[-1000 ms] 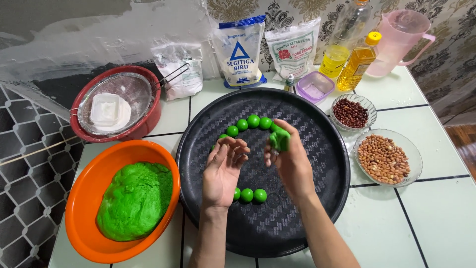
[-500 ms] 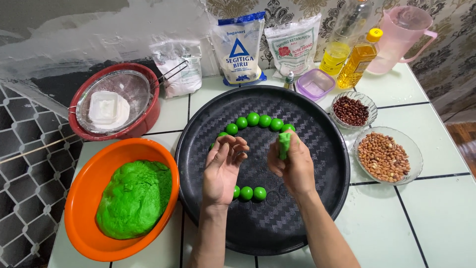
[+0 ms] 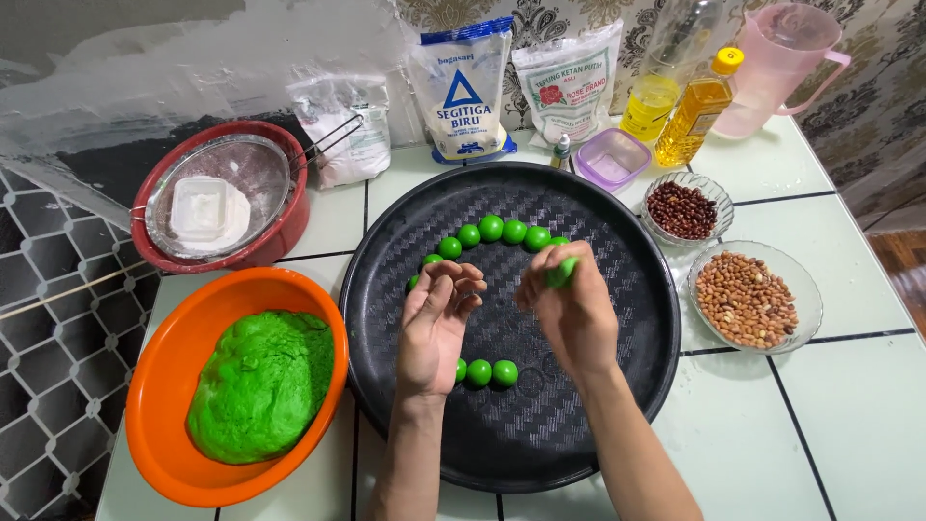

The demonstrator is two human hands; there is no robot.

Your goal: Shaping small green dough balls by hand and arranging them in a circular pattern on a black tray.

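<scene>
A round black tray (image 3: 598,203) lies in the middle of the tiled counter. Several small green dough balls (image 3: 491,229) form an arc on its far half, and three more (image 3: 479,372) sit near my wrists. My right hand (image 3: 569,309) pinches a lump of green dough (image 3: 561,272) in its fingertips above the tray. My left hand (image 3: 436,323) hovers beside it, palm up, fingers loosely curled, holding nothing. An orange bowl (image 3: 169,371) at the left holds a big mass of green dough (image 3: 260,381).
A red bowl with a metal sieve and white tub (image 3: 207,207) stands at the back left. Flour bags (image 3: 463,87), oil bottles (image 3: 696,111), a pink jug (image 3: 781,58) and a purple box (image 3: 612,159) line the back. Glass bowls of red beans (image 3: 683,209) and peanuts (image 3: 748,297) sit right.
My right hand has drawn back toward me and to the left with the dough lump, turning its back upward. The left hand has barely moved.
</scene>
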